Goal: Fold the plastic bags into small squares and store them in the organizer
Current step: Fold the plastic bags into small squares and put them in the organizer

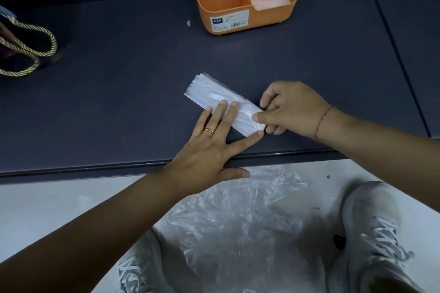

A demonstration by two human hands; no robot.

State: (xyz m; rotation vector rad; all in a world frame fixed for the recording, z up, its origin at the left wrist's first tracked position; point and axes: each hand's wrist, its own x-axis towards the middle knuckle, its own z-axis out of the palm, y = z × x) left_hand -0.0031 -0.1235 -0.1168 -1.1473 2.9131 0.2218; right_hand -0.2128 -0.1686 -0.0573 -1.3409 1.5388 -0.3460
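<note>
we see a thin translucent folded plastic bag, faintly glossy, on a matt dark table; smooth orange plastic organizer

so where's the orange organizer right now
Head view, top centre: the orange organizer stands on the dark table, beyond the folded plastic bag, with a rope-handled bag far off to its left.

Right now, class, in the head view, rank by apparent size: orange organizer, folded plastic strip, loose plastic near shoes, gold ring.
1. loose plastic, nearer the camera
2. orange organizer, top cropped
3. folded plastic strip
4. gold ring
</note>
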